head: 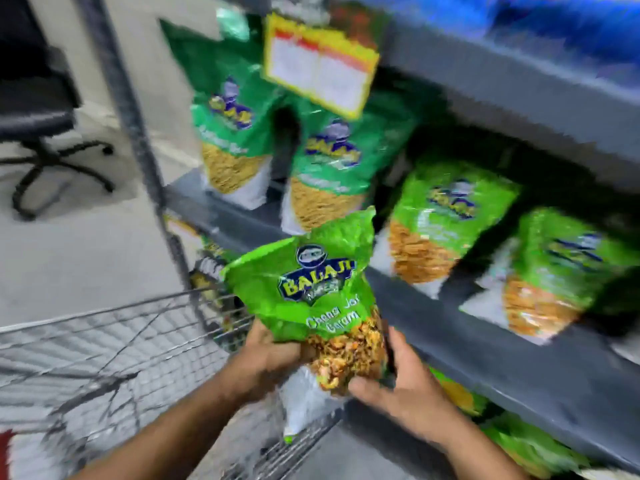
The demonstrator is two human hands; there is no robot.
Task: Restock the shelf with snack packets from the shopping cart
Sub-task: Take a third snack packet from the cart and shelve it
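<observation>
— Nearest to us are our own two forearms, reaching up from the bottom edge. Our left hand [268, 358] and right hand [401, 386] are both closed around the lower end of one bright green snack packet [311, 292], left on its left side, right wrapped under the bottom right corner.

— So neither hand is free?

— No, both are clamped on that single packet. We hold it upright, tilted a little to the left, in front of the grey shelf edge [485, 341], above the near corner of the wire shopping cart [121, 358].

— Then we've lifted it out and are carrying it over?

— That's how we read it: the packet is between cart and shelf, not yet set down. A white-and-green packet end [301, 403] shows just beneath our hands at the cart rim; we can't tell what else the cart holds.

— Where should it go?

— Four green packets [446, 220] stand leaning along the shelf under a yellow price tag [320, 67]; the two at the right look like our brand's lighter green. The picture is blurred, so we can't match labels for certain.

— And the next move?

— We'd judge it calls for raising the packet over the shelf lip and standing it in front of or beside the matching ones without toppling them.
</observation>
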